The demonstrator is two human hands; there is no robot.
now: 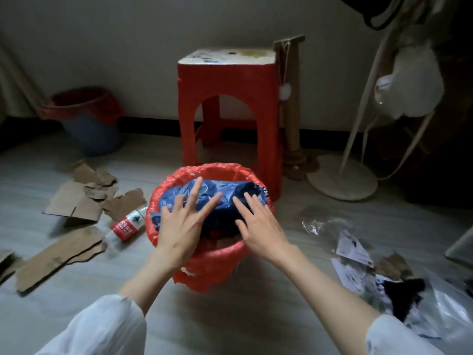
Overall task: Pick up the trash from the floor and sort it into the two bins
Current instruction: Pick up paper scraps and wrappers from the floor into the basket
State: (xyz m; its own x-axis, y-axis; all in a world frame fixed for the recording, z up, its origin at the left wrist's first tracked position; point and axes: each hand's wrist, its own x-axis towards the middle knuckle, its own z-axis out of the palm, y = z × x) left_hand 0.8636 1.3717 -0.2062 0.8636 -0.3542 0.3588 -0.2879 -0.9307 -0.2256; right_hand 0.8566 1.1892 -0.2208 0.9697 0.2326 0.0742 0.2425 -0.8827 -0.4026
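Thin crinkled red plastic liner (pixel 163 193), glossy blue plastic bag (pixel 222 193), matt cardboard (pixel 71 203).

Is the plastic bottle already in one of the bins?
No, the plastic bottle lies on the floor beside the near bin, left of it, next to the cardboard pieces.

Crumpled blue bag (pixel 217 198) fills the red-lined bin (pixel 212 262); bottle (pixel 126 226) beside it.

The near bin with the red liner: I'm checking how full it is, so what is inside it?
A crumpled blue plastic bag fills the top of the near bin, with both the left hand and right hand flat on it. Whatever lies beneath is mostly covered.
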